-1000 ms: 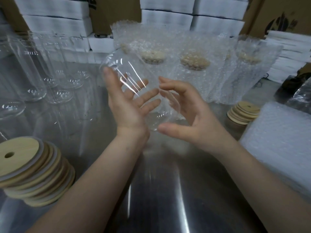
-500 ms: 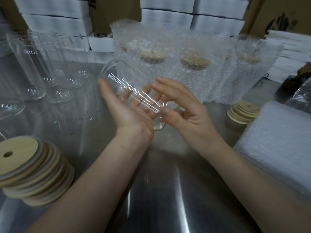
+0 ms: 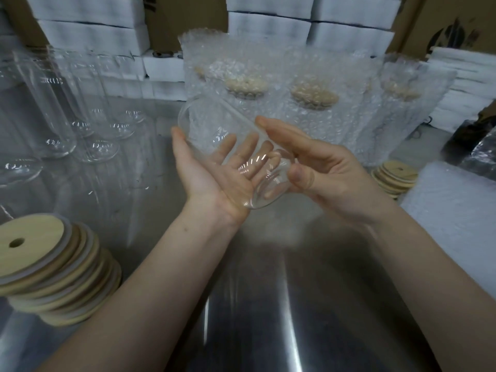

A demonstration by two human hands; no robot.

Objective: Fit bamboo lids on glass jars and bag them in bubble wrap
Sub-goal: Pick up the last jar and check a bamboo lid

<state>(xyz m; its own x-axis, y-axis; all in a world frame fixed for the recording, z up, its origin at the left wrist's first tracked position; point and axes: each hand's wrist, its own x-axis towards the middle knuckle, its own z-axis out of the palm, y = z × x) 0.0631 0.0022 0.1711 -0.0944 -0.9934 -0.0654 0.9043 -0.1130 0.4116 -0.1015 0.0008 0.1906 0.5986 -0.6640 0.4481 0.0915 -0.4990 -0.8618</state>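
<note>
A clear glass jar [image 3: 212,122] without a lid lies tilted between my hands above the steel table [image 3: 268,304], its mouth pointing far left and its base near me. My left hand [image 3: 214,181] is palm up under the jar with straight fingers carrying it. My right hand [image 3: 330,170] lies against the jar's right side with its fingers stretched along the glass and its thumb touching the base rim. A stack of bamboo lids [image 3: 40,253] with straw holes sits at the near left.
Several empty glass jars [image 3: 53,103] stand upside down at the left. Bagged jars in bubble wrap [image 3: 308,103] stand behind my hands. A smaller lid stack [image 3: 394,175] and a pile of bubble-wrap bags [image 3: 456,205] lie at the right. White foam boxes [image 3: 88,33] line the back.
The jar has turned and sunk lower into my left palm. My right hand's fingers have straightened from a curl round the jar's base to lie along its side.
</note>
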